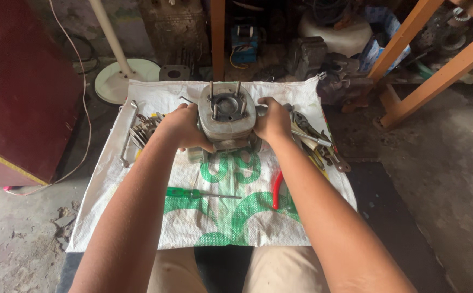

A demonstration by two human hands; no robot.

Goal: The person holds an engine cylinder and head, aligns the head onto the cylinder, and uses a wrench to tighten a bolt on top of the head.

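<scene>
A grey metal engine block [227,116] with several upright studs around a round opening stands on a white woven sack [139,179] with green print. My left hand [181,127] grips its left side and my right hand [272,120] grips its right side. Both forearms reach forward from the bottom of the view.
On the sack lie a green-handled screwdriver [193,193], red-handled pliers [276,190], a finned metal part [143,130] at left, a long wrench [127,135] and several tools [318,144] at right. A dark red cabinet [19,92] stands at left, a fan base [122,76] behind, orange wooden legs [437,70] at right.
</scene>
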